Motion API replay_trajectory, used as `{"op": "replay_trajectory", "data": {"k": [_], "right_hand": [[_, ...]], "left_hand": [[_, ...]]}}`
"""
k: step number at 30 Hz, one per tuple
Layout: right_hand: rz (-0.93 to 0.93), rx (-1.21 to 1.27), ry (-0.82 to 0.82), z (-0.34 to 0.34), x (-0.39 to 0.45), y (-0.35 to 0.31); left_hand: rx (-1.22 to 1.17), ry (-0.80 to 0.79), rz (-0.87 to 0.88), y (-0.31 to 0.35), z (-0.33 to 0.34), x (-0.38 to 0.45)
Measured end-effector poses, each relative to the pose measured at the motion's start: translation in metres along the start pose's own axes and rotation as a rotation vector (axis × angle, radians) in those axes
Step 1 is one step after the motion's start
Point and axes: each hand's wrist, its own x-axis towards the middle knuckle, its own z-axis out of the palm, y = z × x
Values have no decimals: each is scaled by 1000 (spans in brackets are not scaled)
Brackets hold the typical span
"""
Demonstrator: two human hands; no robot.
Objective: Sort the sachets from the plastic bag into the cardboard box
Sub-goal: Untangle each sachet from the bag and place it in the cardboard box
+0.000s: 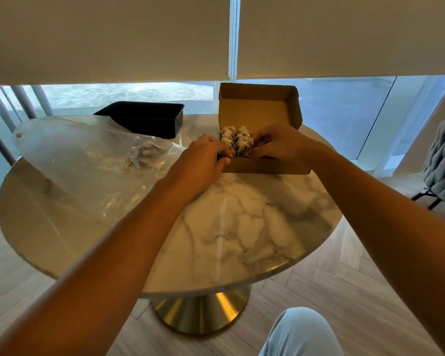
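Sachets (237, 140) stood in two rows in the box (265, 168) on the desk (242, 227), left hand (203, 160) and right hand (280, 143) fingers curled onto them, bag (88, 155) alongside.

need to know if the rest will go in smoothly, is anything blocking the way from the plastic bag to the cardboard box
Nothing visible does. The plastic bag lies left of the cardboard box with bare table between them. The lid stands open at the back, the black tray sits behind the path, and both hands, left hand and right hand, are already at the sachets.
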Motion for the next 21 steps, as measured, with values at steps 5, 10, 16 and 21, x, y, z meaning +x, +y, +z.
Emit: {"op": "replay_trajectory", "data": {"k": [5,10,16,21], "right_hand": [[15,20,56,0,8,-6],[-2,92,55,4,5,-1],[4,136,25,0,-2,1],[-76,52,65,0,-10,-2]], "left_hand": [[-3,9,1,-2,1,0],[-1,9,9,-4,3,0],[20,-17,55,-7,8,1],[30,-41,51,-8,10,2]]}}
